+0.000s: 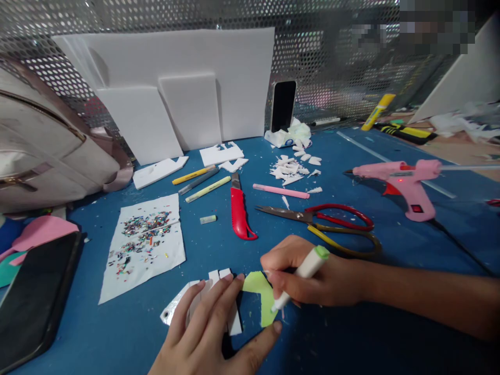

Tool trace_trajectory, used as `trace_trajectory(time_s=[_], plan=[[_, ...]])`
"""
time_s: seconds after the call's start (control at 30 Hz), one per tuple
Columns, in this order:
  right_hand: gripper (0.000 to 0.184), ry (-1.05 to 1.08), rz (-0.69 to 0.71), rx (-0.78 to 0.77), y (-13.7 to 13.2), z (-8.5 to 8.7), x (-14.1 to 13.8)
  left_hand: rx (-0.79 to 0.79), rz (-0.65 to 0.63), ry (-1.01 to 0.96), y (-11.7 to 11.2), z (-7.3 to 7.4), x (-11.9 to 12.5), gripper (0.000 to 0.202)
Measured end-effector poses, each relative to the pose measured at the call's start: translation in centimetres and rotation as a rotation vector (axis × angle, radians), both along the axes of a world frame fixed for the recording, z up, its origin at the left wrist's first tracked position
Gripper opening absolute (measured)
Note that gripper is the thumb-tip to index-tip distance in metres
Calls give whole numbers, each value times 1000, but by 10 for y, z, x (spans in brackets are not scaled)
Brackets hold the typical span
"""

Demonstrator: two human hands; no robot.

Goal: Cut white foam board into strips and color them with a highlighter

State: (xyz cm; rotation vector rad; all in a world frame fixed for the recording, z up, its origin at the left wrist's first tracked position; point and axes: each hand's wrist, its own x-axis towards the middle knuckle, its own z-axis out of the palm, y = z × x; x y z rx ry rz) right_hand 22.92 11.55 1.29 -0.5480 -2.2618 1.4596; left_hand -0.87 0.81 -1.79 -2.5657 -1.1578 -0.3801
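Observation:
My right hand (312, 273) is closed around a white marker (310, 268) with a green end. Its tip touches a bent light-green piece (267, 299), which looks like foam board, near the lower right edge. My left hand (213, 323) lies palm down with its fingers spread. Its fingertips rest on a white cut-out piece (235, 319) joined to or beside the green part; much of it is hidden below the hand. The left thumb reaches close to the green part's lower end. A small marker cap (208, 219) lies beyond the left hand.
Scissors (332, 219), a red utility knife (239, 211), several markers (208, 189) and white foam scraps (289, 169) lie beyond my hands. A pink glue gun (406, 179) with a cord is right. A bead-covered paper (172, 255) and a black phone (42, 291) are left. White boards (234, 67) stand behind.

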Motion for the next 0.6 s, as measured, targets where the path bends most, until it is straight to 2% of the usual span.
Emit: trace_trajectory(time_s=[0.13,0.37,0.6], plan=[[35,-1,26,-17,-1,-2,1,-20,-8,18,-1,1,0,44],[37,-9,49,-54,0,-2,1,2,2,17,-1,0,0,44],[49,-8,-155,-112,-3,3,1,-9,-3,10,-1,-3,-1,46]])
